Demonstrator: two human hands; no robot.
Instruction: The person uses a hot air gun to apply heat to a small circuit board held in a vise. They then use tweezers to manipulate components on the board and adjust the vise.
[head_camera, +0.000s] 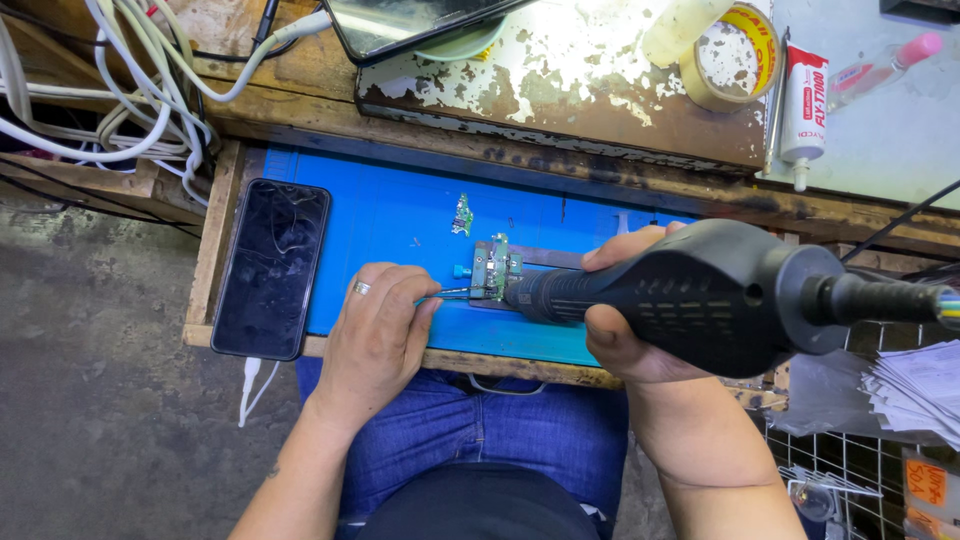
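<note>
My right hand (630, 335) grips a thick black hot-air tool (710, 295), its nozzle aimed left at a small green circuit board (497, 268) clamped in a metal holder on the blue mat (390, 215). Wearing a ring, my left hand (378, 325) rests on the mat and pinches thin tweezers (462, 292). Their tips touch the board's lower edge. A second small green board piece (462, 215) lies loose on the mat just above.
A black phone (271, 268) with a cracked screen lies at the mat's left, a white cable plugged in. White and black cables (120, 90) pile at the back left. Tape roll (735, 55), a glue tube (803, 100) and a worn metal plate (560, 90) sit behind.
</note>
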